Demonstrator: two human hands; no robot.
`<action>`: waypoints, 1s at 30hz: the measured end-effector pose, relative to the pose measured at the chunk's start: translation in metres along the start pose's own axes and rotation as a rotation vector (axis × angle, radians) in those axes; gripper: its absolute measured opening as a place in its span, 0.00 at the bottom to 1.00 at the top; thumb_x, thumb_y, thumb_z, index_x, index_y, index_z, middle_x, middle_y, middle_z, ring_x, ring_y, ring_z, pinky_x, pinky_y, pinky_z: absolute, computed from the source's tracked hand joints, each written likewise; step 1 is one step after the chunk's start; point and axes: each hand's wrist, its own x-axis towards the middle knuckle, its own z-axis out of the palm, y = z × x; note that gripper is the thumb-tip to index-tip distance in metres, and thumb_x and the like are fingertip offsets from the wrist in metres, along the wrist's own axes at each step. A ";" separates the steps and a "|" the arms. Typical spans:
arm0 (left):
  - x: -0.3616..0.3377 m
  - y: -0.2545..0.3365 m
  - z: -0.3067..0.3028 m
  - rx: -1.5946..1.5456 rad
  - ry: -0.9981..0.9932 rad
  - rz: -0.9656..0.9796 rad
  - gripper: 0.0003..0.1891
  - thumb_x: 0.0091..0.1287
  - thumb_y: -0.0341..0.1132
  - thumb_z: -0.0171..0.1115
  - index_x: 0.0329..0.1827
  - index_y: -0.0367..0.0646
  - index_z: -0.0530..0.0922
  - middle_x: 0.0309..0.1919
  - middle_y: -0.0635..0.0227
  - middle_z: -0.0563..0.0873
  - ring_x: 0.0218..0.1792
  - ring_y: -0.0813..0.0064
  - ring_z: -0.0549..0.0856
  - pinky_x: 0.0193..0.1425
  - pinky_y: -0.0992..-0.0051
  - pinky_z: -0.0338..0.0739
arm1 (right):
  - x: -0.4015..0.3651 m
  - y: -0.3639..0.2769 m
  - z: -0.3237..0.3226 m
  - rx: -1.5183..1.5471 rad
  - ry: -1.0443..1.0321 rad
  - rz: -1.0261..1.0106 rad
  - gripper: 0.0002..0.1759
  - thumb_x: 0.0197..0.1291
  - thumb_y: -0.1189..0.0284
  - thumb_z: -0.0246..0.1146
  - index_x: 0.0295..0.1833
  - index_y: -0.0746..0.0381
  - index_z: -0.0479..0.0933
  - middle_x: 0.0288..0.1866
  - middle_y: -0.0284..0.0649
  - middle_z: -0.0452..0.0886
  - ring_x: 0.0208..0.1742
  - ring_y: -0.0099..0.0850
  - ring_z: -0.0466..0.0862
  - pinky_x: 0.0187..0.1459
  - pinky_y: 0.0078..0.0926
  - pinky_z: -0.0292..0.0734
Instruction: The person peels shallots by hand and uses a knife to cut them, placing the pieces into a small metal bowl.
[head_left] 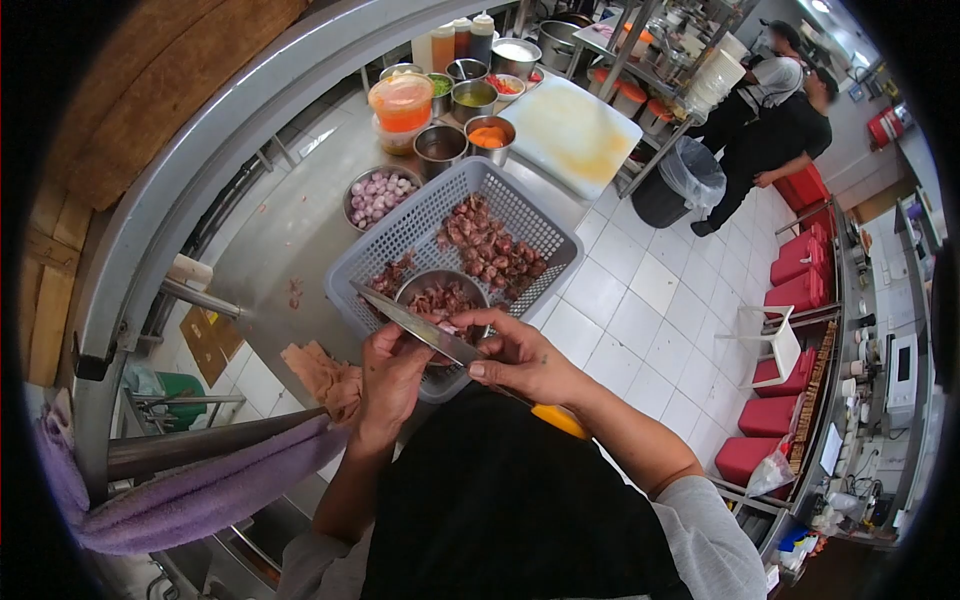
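My right hand (520,362) is closed around a knife (410,322), with the yellow handle under the palm and the broad blade pointing up and left. Behind the blade my left hand (392,375) is closed in a pinch, its fingertips partly hidden. A pale pink shallot (447,327) shows between the hands at the blade's edge. Below them a steel bowl (484,290) holds reddish-brown skins or shallots. It sits inside a grey perforated basket (355,262), where unpeeled shallots (490,245) are heaped on the far side.
Peeled shallots (380,196) fill a steel bowl left of the basket. Beyond stand an orange-filled tub (400,105), small steel pots and a white cutting board (570,135). A purple towel (210,485) hangs at left. A bin (665,195) and two people stand at right.
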 end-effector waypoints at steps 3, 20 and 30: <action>0.000 0.000 0.002 0.016 0.019 0.000 0.13 0.66 0.19 0.60 0.53 0.33 0.80 0.48 0.60 0.86 0.46 0.72 0.87 0.49 0.71 0.85 | 0.000 0.001 0.002 -0.022 0.027 -0.019 0.30 0.65 0.73 0.68 0.71 0.55 0.66 0.34 0.27 0.77 0.33 0.13 0.73 0.34 0.13 0.64; -0.002 0.005 0.015 -0.026 -0.029 -0.010 0.12 0.67 0.20 0.62 0.53 0.33 0.78 0.45 0.58 0.87 0.42 0.74 0.86 0.44 0.74 0.82 | -0.002 0.003 -0.007 0.258 -0.003 0.081 0.29 0.67 0.63 0.67 0.71 0.54 0.68 0.28 0.27 0.72 0.28 0.16 0.71 0.28 0.17 0.63; 0.000 0.000 0.018 0.010 0.035 0.025 0.11 0.68 0.21 0.63 0.53 0.33 0.78 0.43 0.60 0.87 0.41 0.74 0.86 0.46 0.73 0.82 | -0.005 0.000 -0.013 0.410 -0.080 0.115 0.26 0.69 0.64 0.64 0.70 0.51 0.69 0.33 0.26 0.73 0.31 0.16 0.72 0.29 0.15 0.65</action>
